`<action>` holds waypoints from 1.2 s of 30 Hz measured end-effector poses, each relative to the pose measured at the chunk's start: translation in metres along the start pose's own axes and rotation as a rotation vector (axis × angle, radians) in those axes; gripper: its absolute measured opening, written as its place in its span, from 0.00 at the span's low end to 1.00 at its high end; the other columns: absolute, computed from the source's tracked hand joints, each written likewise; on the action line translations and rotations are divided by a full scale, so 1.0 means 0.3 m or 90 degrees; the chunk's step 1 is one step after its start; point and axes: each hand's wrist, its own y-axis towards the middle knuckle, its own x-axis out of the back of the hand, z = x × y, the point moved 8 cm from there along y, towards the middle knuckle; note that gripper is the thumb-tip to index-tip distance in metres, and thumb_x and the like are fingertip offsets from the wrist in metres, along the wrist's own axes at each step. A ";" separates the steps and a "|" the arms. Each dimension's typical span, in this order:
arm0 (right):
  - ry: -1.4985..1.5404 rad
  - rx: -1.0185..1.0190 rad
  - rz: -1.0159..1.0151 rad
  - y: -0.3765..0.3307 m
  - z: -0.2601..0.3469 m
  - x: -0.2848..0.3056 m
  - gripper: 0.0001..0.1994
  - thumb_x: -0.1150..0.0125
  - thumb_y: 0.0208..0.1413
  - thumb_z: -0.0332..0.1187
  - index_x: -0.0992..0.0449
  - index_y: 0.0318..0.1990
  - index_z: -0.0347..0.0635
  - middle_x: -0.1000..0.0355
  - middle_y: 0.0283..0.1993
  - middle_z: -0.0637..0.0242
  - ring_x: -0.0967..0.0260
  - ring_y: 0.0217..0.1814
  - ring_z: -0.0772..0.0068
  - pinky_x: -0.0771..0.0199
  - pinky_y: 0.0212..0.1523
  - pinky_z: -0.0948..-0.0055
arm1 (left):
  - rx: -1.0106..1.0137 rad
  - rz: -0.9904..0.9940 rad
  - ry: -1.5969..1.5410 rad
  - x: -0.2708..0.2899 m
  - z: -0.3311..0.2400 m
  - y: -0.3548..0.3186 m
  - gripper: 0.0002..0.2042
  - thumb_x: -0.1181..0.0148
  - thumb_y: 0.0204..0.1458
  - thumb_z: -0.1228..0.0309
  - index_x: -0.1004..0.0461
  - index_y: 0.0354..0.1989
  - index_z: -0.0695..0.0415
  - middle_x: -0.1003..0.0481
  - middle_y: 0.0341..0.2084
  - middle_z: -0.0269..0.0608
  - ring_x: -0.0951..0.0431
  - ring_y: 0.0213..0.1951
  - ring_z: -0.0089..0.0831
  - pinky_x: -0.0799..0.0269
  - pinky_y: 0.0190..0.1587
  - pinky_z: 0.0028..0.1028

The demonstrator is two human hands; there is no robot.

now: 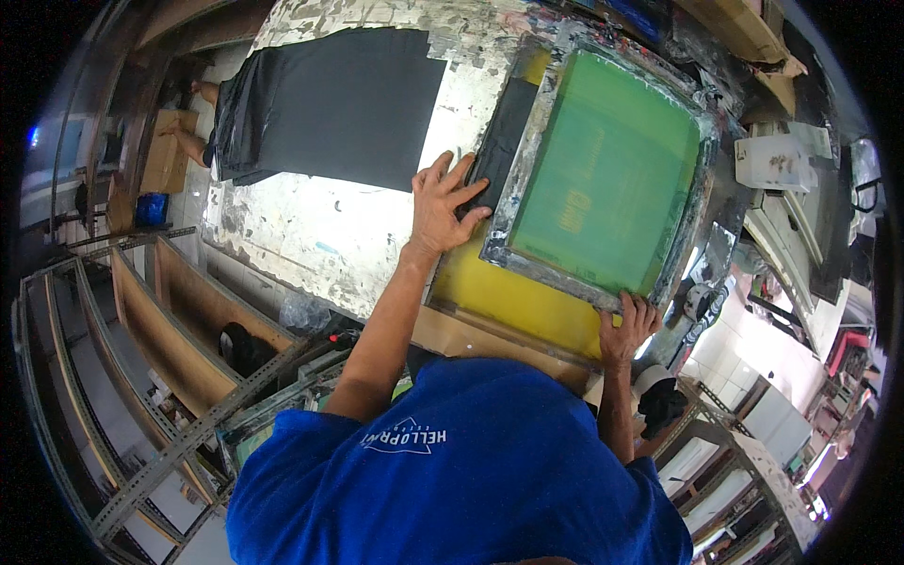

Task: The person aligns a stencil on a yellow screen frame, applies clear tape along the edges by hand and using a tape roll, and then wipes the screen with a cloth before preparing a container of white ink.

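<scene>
Over on the left we're looking at a big dark grey fabric sheet [330, 104] lying flat on the paint-spattered white table [311, 235]. Our left hand [443, 202] is pressing down with fingers spread wide, palm flat on a narrow dark cloth strip [504, 132] that's sticking out from under the frame, gripping nothing. The green-meshed rectangular metal printing screen [603, 179] is sitting on a yellow board [508, 297]. Our right hand [626, 330] is curling its fingers over the frame's near edge.
</scene>
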 end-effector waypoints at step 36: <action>0.016 0.020 -0.018 0.004 0.012 0.017 0.27 0.28 0.40 0.41 0.24 0.51 0.46 0.28 0.48 0.61 0.33 0.55 0.53 0.45 0.64 0.46 | 0.001 0.010 -0.006 -0.009 0.007 0.002 0.21 0.31 0.48 0.51 0.16 0.49 0.45 0.29 0.63 0.37 0.40 0.68 0.48 0.50 0.64 0.48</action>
